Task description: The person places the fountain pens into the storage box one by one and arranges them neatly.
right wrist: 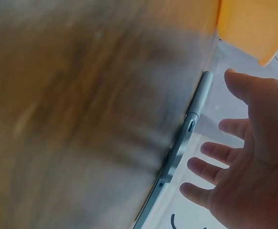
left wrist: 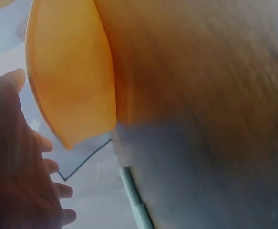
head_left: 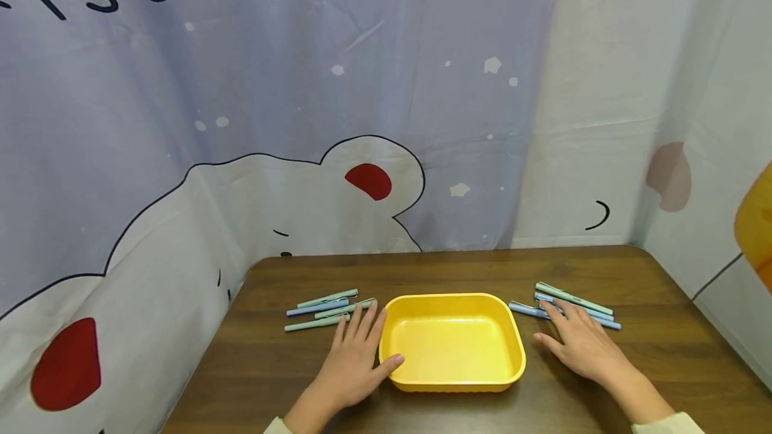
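Observation:
A yellow plastic tray (head_left: pixel 452 347) sits in the middle of the wooden table. My left hand (head_left: pixel 352 357) hovers at its left side with fingers spread, the thumb overlapping the tray's rim in the head view. Just beyond those fingertips lie several capped pens, among them a light green pen (head_left: pixel 316 323) and a blue pen (head_left: pixel 316 307). To the tray's right, my right hand (head_left: pixel 584 345) reaches over a second group of pens, fingers extended and holding nothing. That group has a green pen (head_left: pixel 573 298) and blue pens (head_left: pixel 527 310), partly hidden by the fingers.
Brown wooden table (head_left: pixel 458 272) under everything, its back edge against a hanging cloth (head_left: pixel 374 52) printed with cartoon bears. The cloth also runs along the left and right sides. In the right wrist view, the tray's wall (right wrist: pixel 253 28) stands beyond the thumb.

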Demonstrator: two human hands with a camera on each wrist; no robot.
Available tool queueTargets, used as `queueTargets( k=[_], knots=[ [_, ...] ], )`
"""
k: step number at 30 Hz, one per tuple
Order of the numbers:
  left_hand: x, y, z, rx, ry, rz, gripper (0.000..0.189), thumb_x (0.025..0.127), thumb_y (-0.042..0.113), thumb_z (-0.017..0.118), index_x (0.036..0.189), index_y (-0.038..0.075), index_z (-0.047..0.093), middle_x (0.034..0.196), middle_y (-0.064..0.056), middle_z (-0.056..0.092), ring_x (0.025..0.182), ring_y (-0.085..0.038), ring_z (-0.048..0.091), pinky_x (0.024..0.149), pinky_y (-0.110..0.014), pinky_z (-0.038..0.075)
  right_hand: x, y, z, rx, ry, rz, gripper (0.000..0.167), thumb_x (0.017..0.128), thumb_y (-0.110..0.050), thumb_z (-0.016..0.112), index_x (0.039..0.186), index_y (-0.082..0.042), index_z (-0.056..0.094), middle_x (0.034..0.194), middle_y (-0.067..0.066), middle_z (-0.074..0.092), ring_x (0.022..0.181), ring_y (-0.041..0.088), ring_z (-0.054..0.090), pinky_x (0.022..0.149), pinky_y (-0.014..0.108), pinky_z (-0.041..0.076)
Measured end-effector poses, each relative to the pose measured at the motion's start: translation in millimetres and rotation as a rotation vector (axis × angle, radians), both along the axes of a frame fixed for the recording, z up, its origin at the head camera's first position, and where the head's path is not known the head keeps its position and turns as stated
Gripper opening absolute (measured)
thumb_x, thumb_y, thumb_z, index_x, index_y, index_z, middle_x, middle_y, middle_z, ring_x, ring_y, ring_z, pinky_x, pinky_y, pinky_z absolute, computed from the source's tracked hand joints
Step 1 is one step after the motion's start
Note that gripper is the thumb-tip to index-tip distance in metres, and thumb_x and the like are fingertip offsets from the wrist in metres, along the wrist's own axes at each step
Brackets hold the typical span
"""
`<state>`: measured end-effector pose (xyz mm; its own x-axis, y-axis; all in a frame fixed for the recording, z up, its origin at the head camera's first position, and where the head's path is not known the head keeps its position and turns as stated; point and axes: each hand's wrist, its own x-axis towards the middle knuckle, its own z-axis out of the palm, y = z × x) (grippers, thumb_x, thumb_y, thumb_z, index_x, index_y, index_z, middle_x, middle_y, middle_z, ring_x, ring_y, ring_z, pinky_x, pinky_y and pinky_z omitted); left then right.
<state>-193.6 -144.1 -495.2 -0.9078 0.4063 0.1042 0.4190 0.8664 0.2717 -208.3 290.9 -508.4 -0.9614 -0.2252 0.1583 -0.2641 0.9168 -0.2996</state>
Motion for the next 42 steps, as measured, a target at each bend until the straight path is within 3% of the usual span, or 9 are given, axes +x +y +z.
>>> queueTargets(
  k=[9,15,20,34,40,42],
  knots=[
    [1.6,8.2,-2.5,-0.028,0.012,-0.029,0.085,0.100,0.067,0.041,0.163,0.014,0.022,0.171,-0.007,0.008,0.156,-0.037,0.009,0.119,-0.066,0.012,-6.7,-6,0.0,0.031,0.009,0.017,0.061,0.094,-0.039,0.072,0.140,-0.002,0.057,0.131,0.026,0.055,0.120,0.049,0.050,0.093,0.068,0.043],
    [3.2,11.0,-3.7,-0.039,0.009,-0.030,0.083,0.100,0.066,0.042,0.161,0.012,0.026,0.170,-0.009,0.011,0.155,-0.039,0.011,0.119,-0.067,0.013,-14.0,-7,-6.4,0.084,0.092,0.064,0.051,0.089,-0.029,0.078,0.130,-0.002,0.065,0.117,0.017,0.060,0.106,0.040,0.056,0.082,0.059,0.051],
    [4.3,12.9,-4.6,-0.040,-0.018,-0.026,0.084,0.100,0.068,0.041,0.162,0.013,0.026,0.170,-0.009,0.010,0.155,-0.039,0.012,0.119,-0.066,0.013,-18.9,-7,-7.5,0.116,0.144,0.081,0.041,0.085,-0.017,0.082,0.121,-0.002,0.067,0.109,0.013,0.062,0.099,0.037,0.058,0.080,0.055,0.052],
    [6.4,16.0,-4.5,-0.040,-0.028,-0.012,0.091,0.095,0.073,0.044,0.162,0.014,0.027,0.170,-0.012,0.011,0.155,-0.038,0.011,0.121,-0.064,0.012,-36.6,-12,4.0,0.077,0.003,0.013,0.023,0.084,0.004,0.072,0.103,-0.006,0.064,0.091,0.007,0.064,0.084,0.029,0.064,0.068,0.046,0.053],
    [5.6,16.8,-4.0,-0.037,-0.024,-0.013,0.095,0.094,0.075,0.045,0.162,0.012,0.025,0.170,-0.011,0.010,0.155,-0.039,0.012,0.121,-0.063,0.012,-36.1,-13,12.2,0.036,0.007,-0.036,0.028,0.083,0.002,0.067,0.111,0.000,0.068,0.101,0.017,0.068,0.091,0.038,0.066,0.072,0.051,0.054],
    [5.9,16.7,-3.8,-0.041,-0.028,-0.017,0.096,0.093,0.075,0.045,0.162,0.012,0.024,0.170,-0.012,0.010,0.155,-0.039,0.012,0.121,-0.064,0.012,-34.3,-13,16.9,-0.015,-0.005,-0.049,0.033,0.083,0.000,0.067,0.116,0.003,0.068,0.097,0.015,0.067,0.087,0.034,0.065,0.070,0.048,0.053]
  ],
)
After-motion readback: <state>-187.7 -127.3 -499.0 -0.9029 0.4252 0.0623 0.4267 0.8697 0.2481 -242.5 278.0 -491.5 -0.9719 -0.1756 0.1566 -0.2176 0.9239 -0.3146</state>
